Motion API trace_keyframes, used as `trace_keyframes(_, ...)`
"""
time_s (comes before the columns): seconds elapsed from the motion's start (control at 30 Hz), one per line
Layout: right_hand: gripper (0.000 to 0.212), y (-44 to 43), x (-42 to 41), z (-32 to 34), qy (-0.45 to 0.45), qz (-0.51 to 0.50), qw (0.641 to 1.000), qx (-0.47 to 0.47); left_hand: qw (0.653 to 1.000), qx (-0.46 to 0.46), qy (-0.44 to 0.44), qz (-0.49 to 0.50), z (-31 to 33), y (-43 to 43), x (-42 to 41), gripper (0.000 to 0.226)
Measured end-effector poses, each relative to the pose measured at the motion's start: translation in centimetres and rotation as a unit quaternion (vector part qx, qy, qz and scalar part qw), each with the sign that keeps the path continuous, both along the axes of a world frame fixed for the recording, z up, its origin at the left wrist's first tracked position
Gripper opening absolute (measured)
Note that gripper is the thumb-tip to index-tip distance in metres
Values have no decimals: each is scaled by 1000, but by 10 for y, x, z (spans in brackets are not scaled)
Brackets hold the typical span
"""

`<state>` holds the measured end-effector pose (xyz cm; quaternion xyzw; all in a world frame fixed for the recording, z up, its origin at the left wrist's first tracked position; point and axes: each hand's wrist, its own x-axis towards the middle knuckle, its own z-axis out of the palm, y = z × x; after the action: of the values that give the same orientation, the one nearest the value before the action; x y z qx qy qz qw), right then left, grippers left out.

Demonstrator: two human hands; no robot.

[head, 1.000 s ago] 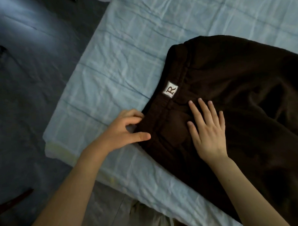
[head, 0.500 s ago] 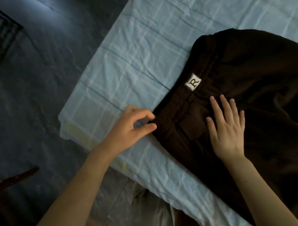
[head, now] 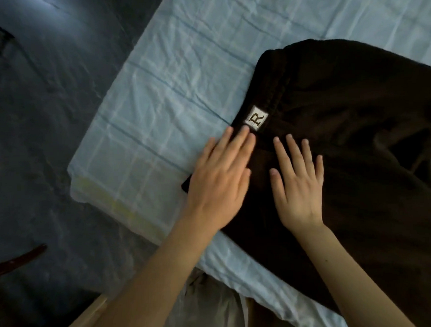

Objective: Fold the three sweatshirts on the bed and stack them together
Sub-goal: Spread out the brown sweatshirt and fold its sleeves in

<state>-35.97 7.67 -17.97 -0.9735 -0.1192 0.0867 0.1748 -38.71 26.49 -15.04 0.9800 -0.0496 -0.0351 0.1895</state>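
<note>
**Both hands flat on a dark sweatshirt at the bed's corner**

Head view. A dark brown sweatshirt (head: 351,163) lies spread over the right half of the frame, on a bed (head: 170,91) covered with a pale blue checked sheet. Its ribbed edge runs from the upper centre down toward the lower centre. A small white label (head: 256,118) bearing the letter R sits on that edge, just right of centre.

The left hand (head: 218,190), at the centre of the frame, lies palm down across the ribbed edge, partly over the sheet and partly over the cloth. Its fingers (head: 236,148) are straight and close together, with the tips just below the label, and they grip nothing. This hand is slightly blurred.

The right hand (head: 298,192), just to its right, rests palm down on the sweatshirt with its fingers straight and spread, holding nothing. The two hands are near each other but apart. Both bare forearms enter from the lower edge.

A dark floor (head: 50,144) fills the left of the frame, beyond the bed's corner.
</note>
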Motion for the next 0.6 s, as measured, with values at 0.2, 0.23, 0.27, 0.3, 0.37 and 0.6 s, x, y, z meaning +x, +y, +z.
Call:
trace_keyframes(0.2,55,-12,8,5,0,6,999,32,993,84,69,-49,-14,0,4,54)
trace_keyframes(0.23,55,-20,9,7,-16,-7,999,30,995,87,43,-28,-8,-8,7,52)
trace_keyframes(0.27,55,-31,11,9,-35,-25,999,19,997,74,10,-12,-2,-18,12,50)
trace_keyframes(0.3,55,-42,14,10,-52,-48,998,3,998,50,-26,-9,2,-31,18,48)
trace_keyframes(0.37,56,-62,22,10,-61,-95,993,-35,995,17,-65,-68,4,-52,40,51)
trace_keyframes(0.6,56,-96,57,3,-3,-63,994,-84,987,91,39,-128,-16,-72,98,52)
